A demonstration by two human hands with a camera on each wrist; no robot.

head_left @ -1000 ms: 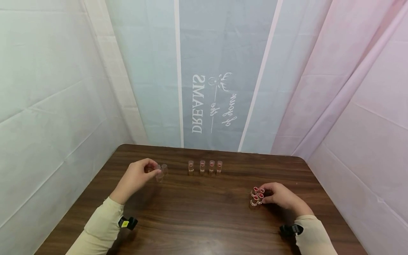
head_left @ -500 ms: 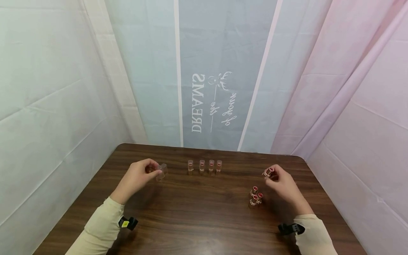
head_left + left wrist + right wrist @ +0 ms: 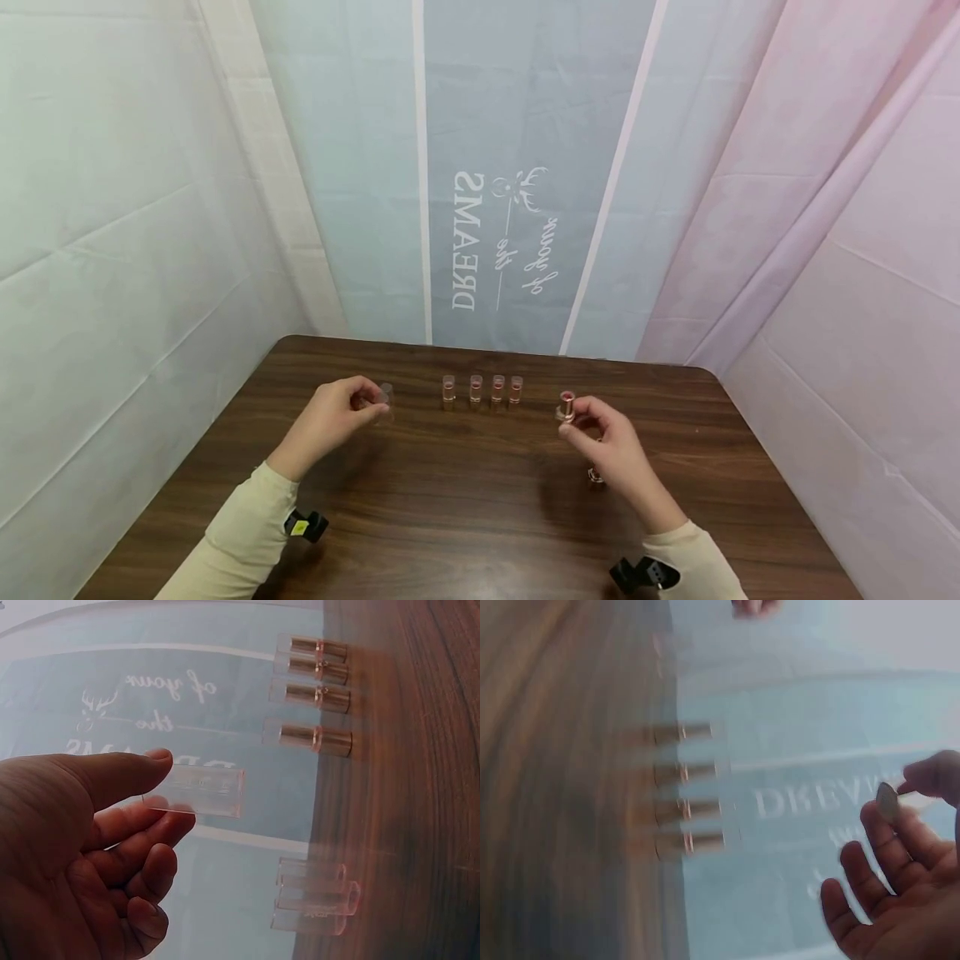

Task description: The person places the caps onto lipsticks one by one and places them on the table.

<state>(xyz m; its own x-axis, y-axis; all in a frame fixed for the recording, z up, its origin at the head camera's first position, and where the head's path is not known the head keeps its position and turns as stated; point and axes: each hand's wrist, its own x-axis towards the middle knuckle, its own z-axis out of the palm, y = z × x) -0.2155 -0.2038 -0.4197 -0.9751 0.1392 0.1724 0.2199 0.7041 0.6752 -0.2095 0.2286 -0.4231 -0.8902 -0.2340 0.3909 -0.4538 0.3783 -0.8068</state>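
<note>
In the left wrist view my left hand [image 3: 97, 832] pinches a clear plastic lipstick cap [image 3: 206, 793] between thumb and fingers, raised off the table. Below it, several more clear caps [image 3: 311, 900] stand close together on the wood. My right hand [image 3: 621, 454] grips an uncapped lipstick [image 3: 567, 406] by its gold tube, with the red tip upward, above the table. Partly hidden behind that hand, other uncapped lipsticks [image 3: 596, 477] stand on the table. Between the hands, several lipsticks under clear caps [image 3: 476, 390] stand upright in a row.
The dark wooden table [image 3: 465, 517] ends at a back edge just behind the row. A blue-grey cloth [image 3: 510, 100] with lettering hangs beyond it, and pale cloths [image 3: 112, 250] hang at the sides. Each wrist wears a black camera [image 3: 306, 525].
My right hand has picked a lipstick out of the right-hand group, lifted it and brought it left toward the row. My left hand has shifted slightly right.
</note>
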